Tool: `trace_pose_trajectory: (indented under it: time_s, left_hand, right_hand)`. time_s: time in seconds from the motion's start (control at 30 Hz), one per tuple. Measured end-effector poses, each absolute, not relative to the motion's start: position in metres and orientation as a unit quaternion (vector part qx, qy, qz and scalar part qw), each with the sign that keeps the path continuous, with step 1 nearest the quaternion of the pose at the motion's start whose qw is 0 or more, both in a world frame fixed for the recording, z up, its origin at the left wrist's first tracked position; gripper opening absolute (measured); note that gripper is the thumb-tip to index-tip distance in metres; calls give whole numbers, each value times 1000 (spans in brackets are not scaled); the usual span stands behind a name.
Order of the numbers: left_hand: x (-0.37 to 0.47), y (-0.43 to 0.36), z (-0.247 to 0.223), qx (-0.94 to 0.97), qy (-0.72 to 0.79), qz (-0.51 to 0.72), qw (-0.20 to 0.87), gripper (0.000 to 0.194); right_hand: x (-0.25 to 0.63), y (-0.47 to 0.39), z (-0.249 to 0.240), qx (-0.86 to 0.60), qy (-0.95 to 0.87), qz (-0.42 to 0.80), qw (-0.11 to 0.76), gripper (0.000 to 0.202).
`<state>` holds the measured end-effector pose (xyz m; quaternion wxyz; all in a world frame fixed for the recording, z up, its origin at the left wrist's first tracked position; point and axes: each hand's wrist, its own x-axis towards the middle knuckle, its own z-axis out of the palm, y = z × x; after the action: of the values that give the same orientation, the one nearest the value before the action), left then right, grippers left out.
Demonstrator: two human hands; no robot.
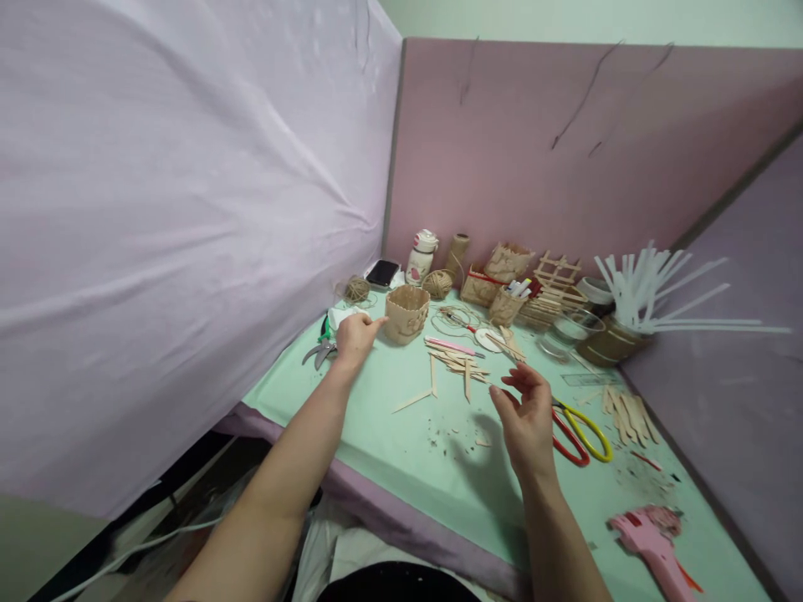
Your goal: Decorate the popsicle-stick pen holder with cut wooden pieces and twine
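A tan, scallop-edged pot (406,316) stands upright on the green tabletop. My left hand (355,339) is just left of it, thumb stretched out to the pot's side; I cannot tell whether it touches. The other left fingers are mostly hidden, and no held thing shows. Beside that hand lie pruning shears (321,351) and a white crumpled cloth or tissue (342,316). My right hand (525,410) hovers above the table, fingers loosely bent and apart, with nothing visible in them. Scissors with red and yellow handles (590,435) lie right beside it, partly covered.
Wooden sticks (457,361) and a pink pen-like tool (450,345) lie mid-table. Behind are twine balls (437,284), a bottle (421,257), a phone (382,273) and a glass bowl (570,333). White glue sticks (646,293) and a pink glue gun (656,548) are right.
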<state>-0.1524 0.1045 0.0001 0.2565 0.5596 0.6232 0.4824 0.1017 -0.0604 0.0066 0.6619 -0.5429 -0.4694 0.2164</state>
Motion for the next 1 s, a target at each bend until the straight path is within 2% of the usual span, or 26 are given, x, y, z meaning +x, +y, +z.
trace_pose_trajectory:
  time_s: [0.03,0.07,0.17,0.2,0.27,0.43,0.63,0.9,1.0]
  left_hand:
    - [-150,104,-2,565,624,476,254,24]
    - [-147,104,-4,571,622,472,253,35]
    - [-134,104,-11,598,599,470,251,95]
    - [-129,104,-14,607,585,473,255,110]
    - [-118,105,-19,622,557,480,268,124]
    - [-101,109,-23,621,552,485,274,129]
    - [-96,113,-23,626,556,493,238,125]
    - [-99,92,-11,619,545,555,114,116]
    - [-98,76,-8,610,566,545,105,115]
  right_hand:
    - [101,-60,5,-541,-468,219,663,54]
    - [101,-60,4,-538,-466,222,666,54]
    - [102,-59,0,-532,-460,226,674,54]
    - [102,-59,-2,-533,-459,229,673,54]
    - [103,-59,-4,-536,-460,233,669,54]
    - [105,-59,-7,-540,-461,232,665,53]
    - [104,-58,-7,-539,-464,241,660,52]
    - [105,-59,-6,-549,-457,240,658,52]
    - [105,-59,-5,-550,-457,242,655,52]
